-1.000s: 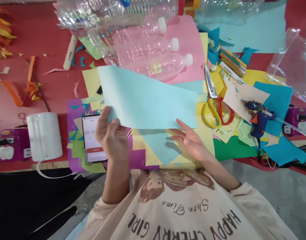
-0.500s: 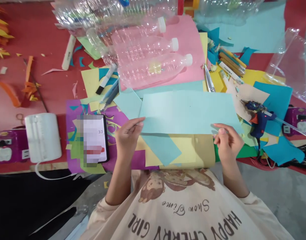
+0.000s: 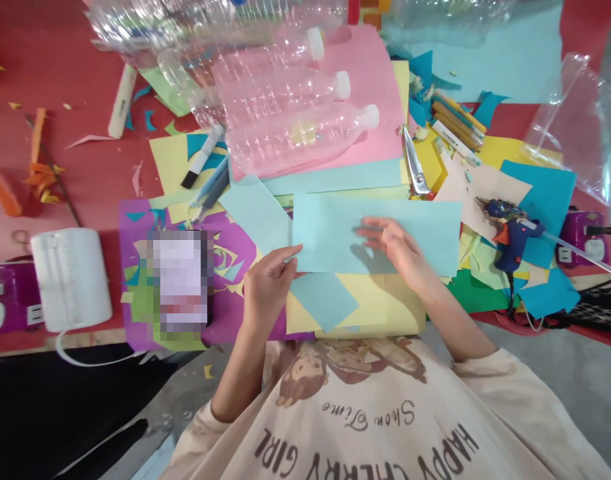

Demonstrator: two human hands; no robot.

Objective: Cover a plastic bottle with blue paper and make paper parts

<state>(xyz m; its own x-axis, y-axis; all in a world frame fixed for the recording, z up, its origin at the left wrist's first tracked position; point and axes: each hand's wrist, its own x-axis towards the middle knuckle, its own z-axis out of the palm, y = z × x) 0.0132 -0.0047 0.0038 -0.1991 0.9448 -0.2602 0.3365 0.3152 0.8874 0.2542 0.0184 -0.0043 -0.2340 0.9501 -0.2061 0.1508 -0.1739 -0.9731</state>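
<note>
A light blue paper strip (image 3: 330,230) lies crosswise in front of me, over yellow paper and other blue pieces. My left hand (image 3: 271,283) pinches the strip's lower left edge between thumb and fingers. Above the middle of the strip is my right hand (image 3: 396,245), fingers stretched out towards the left and casting a shadow on the paper; whether the fingertips touch it I cannot tell. Below the strip, a slanted blue paper piece (image 3: 325,300) rests on a yellow sheet (image 3: 385,303).
Clear plastic bottles (image 3: 295,137) lie on pink paper behind the strip. Scissors (image 3: 414,163) stand beyond its right end, near a blue glue gun (image 3: 514,243). To the left are a phone (image 3: 182,280), markers (image 3: 202,157) and a white box (image 3: 72,280) with a cord.
My right hand has let go of the strip's right end and moved left over its middle. My left hand still pinches the left edge, and the strip sits slightly lower.
</note>
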